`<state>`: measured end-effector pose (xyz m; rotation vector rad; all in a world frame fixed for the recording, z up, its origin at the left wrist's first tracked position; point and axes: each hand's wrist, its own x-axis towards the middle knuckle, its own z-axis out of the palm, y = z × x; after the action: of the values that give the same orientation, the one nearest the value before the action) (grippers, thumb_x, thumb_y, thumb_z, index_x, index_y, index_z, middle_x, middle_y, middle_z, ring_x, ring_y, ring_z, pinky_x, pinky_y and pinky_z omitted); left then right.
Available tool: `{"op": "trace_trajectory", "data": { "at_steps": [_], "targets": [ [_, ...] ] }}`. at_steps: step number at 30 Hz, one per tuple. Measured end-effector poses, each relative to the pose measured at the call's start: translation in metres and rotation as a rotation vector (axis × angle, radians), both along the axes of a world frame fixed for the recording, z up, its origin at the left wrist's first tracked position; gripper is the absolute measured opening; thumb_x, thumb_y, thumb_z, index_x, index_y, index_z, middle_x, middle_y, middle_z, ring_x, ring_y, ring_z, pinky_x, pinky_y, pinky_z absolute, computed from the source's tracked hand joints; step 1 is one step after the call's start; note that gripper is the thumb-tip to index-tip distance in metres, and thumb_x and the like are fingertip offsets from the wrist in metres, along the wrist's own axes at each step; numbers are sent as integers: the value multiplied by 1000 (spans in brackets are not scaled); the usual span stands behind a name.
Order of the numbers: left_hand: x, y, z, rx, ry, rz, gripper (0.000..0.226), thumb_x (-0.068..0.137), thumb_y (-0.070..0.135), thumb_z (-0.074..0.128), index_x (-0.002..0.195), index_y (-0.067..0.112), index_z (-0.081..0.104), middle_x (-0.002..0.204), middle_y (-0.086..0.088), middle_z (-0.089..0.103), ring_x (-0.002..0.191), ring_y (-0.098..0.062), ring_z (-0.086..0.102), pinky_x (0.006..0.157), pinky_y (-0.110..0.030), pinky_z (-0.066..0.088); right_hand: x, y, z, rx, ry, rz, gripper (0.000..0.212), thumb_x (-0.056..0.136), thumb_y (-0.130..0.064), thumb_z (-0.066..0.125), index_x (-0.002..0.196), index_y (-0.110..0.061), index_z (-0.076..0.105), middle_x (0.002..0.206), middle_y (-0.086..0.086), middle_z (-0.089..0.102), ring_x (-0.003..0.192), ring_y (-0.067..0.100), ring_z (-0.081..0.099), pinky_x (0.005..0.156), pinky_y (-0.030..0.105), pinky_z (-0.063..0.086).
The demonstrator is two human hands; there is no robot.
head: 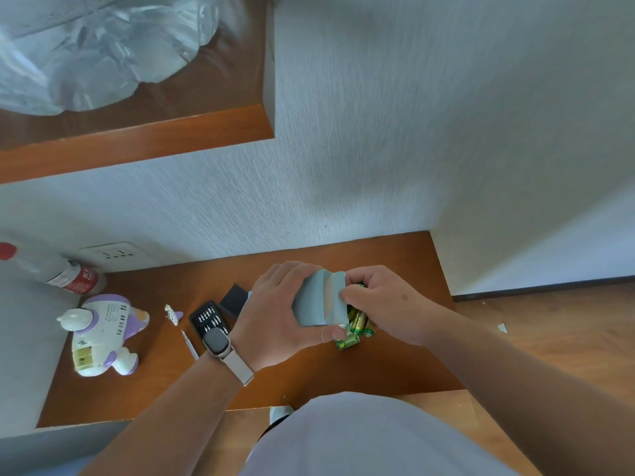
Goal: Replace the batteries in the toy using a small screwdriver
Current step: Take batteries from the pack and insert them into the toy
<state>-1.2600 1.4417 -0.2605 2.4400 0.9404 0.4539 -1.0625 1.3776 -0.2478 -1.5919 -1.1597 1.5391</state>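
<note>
A white and purple toy (103, 333) lies on its back at the left of the wooden desk (309, 376), its battery bay uncovered. The small battery cover (173, 314) lies to its right. A thin screwdriver (189, 344) rests beside an open black bit case (209, 319). My left hand (275, 314) grips a pale blue box (319, 298) above the desk. My right hand (385, 300) pinches the box's open flap. Green and gold batteries (355, 329) lie below the box, partly hidden by my hands.
A plastic bottle (65, 273) with a red cap and label lies at the far left by a wall socket (115, 254). A black lid (235, 298) sits behind the bit case. Higher up, a wooden shelf (137, 142) holds a clear plastic bag (99, 49). Walls border the desk.
</note>
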Motion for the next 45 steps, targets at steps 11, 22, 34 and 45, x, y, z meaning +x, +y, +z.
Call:
{"op": "trace_trajectory", "data": {
  "at_steps": [11, 22, 34, 45],
  "targets": [
    [-10, -8, 3, -88, 6, -80, 76, 79, 88, 41, 138, 40, 34, 125, 11, 49, 104, -11, 56, 73, -23, 55, -4, -12, 2, -101, 545, -99, 17, 100, -16, 53, 91, -5, 63, 81, 5, 67, 68, 14, 62, 58, 22, 53],
    [-32, -9, -10, 35, 180, -72, 69, 81, 89, 34, 137, 49, 33, 119, 9, 48, 102, -10, 49, 73, -28, 58, -9, -19, 8, 26, 170, -159, 13, 94, -26, 65, 100, -14, 62, 86, 6, 66, 76, 18, 63, 70, 34, 52],
    [-50, -2, 4, 147, 45, -23, 77, 75, 86, 50, 131, 32, 44, 118, 7, 63, 99, -12, 59, 77, -32, 59, -65, -3, 33, 231, -333, -160, 7, 90, -40, 69, 85, -36, 67, 85, -17, 66, 83, 5, 64, 77, 28, 57],
    [-67, -1, 2, 170, -50, 43, 79, 70, 79, 58, 129, 28, 46, 116, 4, 68, 98, -14, 65, 77, -30, 58, -97, 8, 40, 198, -410, -57, 16, 99, -31, 53, 97, -39, 66, 85, -24, 59, 88, -4, 57, 70, 13, 49]
  ]
}}
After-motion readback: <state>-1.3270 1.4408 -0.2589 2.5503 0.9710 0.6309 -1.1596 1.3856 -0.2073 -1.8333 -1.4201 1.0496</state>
